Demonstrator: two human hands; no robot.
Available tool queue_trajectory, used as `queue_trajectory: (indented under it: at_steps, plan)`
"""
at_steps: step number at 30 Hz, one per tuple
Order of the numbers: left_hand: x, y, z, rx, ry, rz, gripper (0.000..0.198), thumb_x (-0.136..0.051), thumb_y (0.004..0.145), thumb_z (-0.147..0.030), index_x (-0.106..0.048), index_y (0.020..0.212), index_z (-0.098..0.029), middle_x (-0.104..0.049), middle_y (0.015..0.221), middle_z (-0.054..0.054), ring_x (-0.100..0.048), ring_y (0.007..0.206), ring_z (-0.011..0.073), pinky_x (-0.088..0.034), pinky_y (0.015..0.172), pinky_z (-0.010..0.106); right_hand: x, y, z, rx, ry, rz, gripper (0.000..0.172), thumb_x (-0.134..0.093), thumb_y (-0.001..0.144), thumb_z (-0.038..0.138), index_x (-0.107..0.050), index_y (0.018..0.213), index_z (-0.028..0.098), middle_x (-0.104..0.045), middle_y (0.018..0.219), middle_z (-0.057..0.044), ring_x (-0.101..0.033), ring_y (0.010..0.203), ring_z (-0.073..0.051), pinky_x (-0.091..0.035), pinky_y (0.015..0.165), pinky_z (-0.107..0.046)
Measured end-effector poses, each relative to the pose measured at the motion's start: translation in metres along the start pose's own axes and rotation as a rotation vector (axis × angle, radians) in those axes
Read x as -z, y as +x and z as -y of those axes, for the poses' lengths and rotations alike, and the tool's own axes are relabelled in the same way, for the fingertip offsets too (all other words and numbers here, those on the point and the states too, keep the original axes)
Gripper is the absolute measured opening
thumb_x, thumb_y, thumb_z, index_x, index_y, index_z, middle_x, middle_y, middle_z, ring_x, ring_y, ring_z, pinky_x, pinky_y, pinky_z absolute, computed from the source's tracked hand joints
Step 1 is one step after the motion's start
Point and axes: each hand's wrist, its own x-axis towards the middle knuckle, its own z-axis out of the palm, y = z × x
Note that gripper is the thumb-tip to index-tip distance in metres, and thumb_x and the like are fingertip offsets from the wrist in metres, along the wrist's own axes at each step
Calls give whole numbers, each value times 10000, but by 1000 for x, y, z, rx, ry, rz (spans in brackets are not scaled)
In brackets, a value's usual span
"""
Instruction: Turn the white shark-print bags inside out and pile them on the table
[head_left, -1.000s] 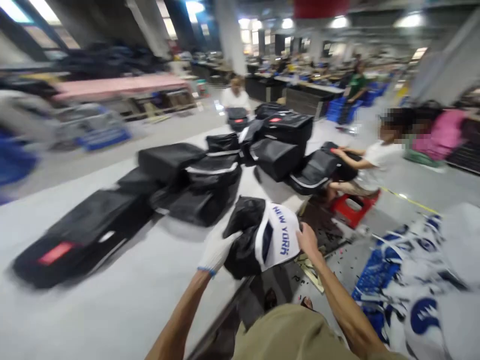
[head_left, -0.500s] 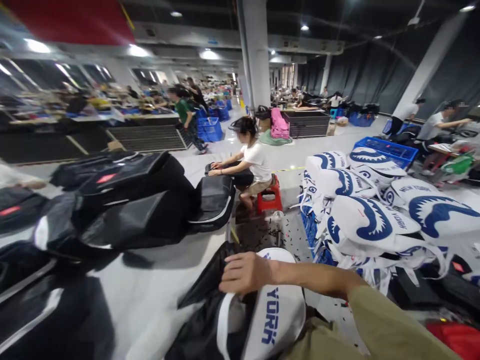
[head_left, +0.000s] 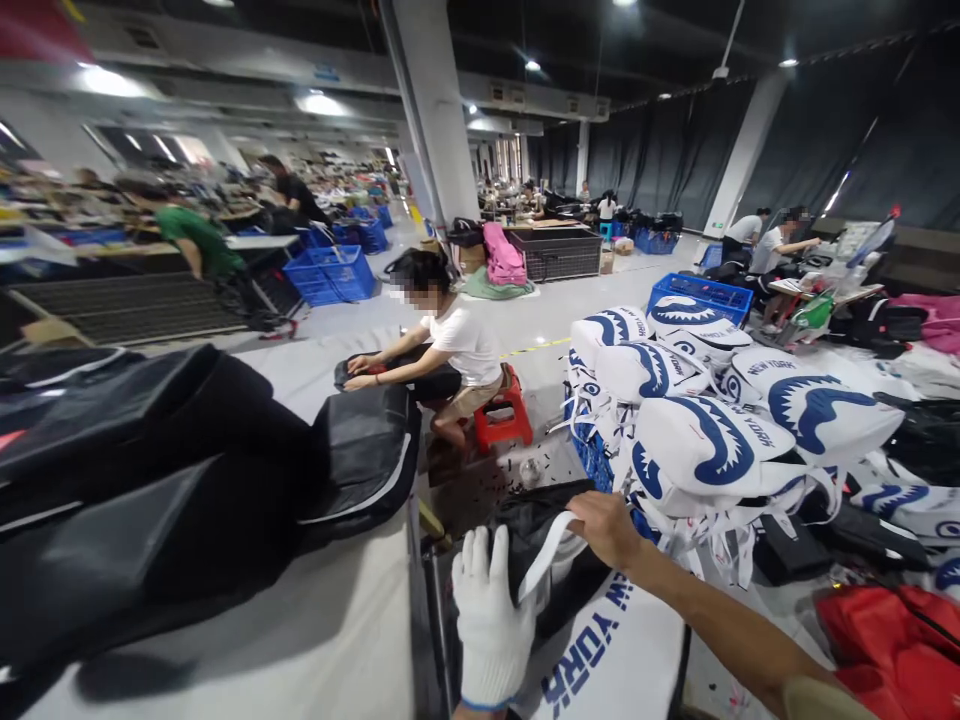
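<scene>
A white backpack [head_left: 600,650] with dark blue "NEW YORK" lettering and a black opening lies in front of me at the bottom of the head view. My left hand [head_left: 491,610], in a white knitted glove, rests against its black side with the fingers stretched out. The bare fingers of my right hand [head_left: 611,530] are closed on the white strap [head_left: 546,555] at the bag's far edge. Part of the bag is cut off by the frame's lower border.
Black bags [head_left: 172,480] cover the pale table [head_left: 337,620] on the left. Beyond it a person [head_left: 461,340] sits on a red stool [head_left: 506,410]. White shark-print backpacks [head_left: 697,440] are heaped at right, near a blue crate [head_left: 701,290]. Red fabric [head_left: 877,640] lies lower right.
The view has turned to the right. My gloved left hand has come into sight beside the backpack. My right hand has gone from lying over the bag to holding its white strap.
</scene>
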Motion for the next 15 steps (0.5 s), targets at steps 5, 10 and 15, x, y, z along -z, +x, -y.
queue_trajectory:
  at_steps: [5, 10, 15]
  plan:
    - [-34, 47, 34, -45, -83, 108, 910, -525, 1015, -180, -133, 1808, -391, -383, 1801, 129, -317, 1684, 404, -353, 1326, 720, -32, 25, -40, -83, 20, 57, 450, -578, 1133, 365, -595, 701, 240, -636, 618, 6, -589, 584, -167, -285, 568, -350]
    - [-90, 94, 80, 190, -228, 217, 676, -433, 1039, -248, -482, 1705, -356, -594, 1668, 63, -556, 1546, 349, -477, 1280, 613, -86, 57, -87, -282, 196, 257, 561, -635, 1097, 511, -584, 630, 205, -539, 551, 29, -483, 525, -123, -243, 556, -295]
    - [-127, 129, 114, 559, -265, 343, 500, -461, 1030, -409, -757, 1409, -271, -804, 1378, 72, -757, 1277, 310, -600, 1074, 403, -128, 90, -132, -443, 462, 694, 652, -653, 1052, 627, -579, 578, 185, -309, 547, 52, -304, 564, -106, -200, 553, -277]
